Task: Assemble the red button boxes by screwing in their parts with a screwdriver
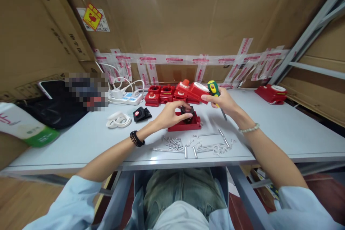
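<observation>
My left hand (175, 114) has its fingers closed around a black part (189, 118). That part sits in a red base (179, 127), which lies on the table. A screwdriver (214, 88) with a green and yellow handle is in my right hand (226, 101), its metal shaft slanting down to the right. The right thumb reaches to the edge of a tilted red housing (198, 95) with a white round top; I cannot tell whether the hand also grips it. Small silver screws (175, 144) and T-shaped metal rods (208, 134) lie in front of the base.
Several red housings (152, 95) stand in a row behind my hands, another red housing (271, 94) at the far right. To the left are a black part (142, 114), a coiled white cable (118, 120), a power strip (129, 98) and a green-white carton (29, 125). Cardboard (172, 18) walls the back.
</observation>
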Demonstrator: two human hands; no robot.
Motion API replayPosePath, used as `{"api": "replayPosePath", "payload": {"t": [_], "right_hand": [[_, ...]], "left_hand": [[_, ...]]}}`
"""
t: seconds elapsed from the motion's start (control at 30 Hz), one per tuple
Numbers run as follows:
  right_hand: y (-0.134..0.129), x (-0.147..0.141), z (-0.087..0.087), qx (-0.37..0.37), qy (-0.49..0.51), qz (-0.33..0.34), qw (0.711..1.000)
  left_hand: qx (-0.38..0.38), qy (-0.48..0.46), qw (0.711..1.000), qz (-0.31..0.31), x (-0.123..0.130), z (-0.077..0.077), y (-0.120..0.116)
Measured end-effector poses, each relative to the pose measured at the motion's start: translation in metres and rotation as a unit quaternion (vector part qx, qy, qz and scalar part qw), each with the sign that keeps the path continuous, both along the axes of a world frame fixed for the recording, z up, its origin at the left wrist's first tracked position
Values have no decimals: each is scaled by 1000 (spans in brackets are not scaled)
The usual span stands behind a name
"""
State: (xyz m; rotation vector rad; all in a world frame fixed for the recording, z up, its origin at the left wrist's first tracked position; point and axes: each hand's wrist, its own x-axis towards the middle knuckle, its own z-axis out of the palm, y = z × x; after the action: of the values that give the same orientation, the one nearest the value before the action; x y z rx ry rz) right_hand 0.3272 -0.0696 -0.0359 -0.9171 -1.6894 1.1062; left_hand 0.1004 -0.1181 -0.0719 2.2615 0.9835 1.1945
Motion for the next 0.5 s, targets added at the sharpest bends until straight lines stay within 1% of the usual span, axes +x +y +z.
{"api": "replayPosePath", "payload": {"t": [0.07,0.1,0.17,0.2,0.27,0.33,0.4,0.5], "right_hand": [[0,1,1,-6,1,-11,1000],[0,1,1,-9,1,-17,1000],[1,2,1,-14,-2,-24,1000],[1,1,1,-16,-5,-24,1000],[1,1,1,-14,-10,-20,1000],[0,0,1,-9,-12,-14,1000],[-1,-1,1,-6,-15,-14,1000],[-2,-1,2,-12,-23,-20,999]], "left_hand": [[1,-3,1000,30,-15,10,-4],[5,-1,998,57,-28,15,-5],[8,25,991,132,-60,22,-9],[3,49,983,179,-80,23,-10],[-21,95,961,258,-118,20,-10],[-33,151,938,310,-151,12,-7],[-52,196,922,330,-172,3,-3],[-77,239,912,326,-186,-5,4]]}}
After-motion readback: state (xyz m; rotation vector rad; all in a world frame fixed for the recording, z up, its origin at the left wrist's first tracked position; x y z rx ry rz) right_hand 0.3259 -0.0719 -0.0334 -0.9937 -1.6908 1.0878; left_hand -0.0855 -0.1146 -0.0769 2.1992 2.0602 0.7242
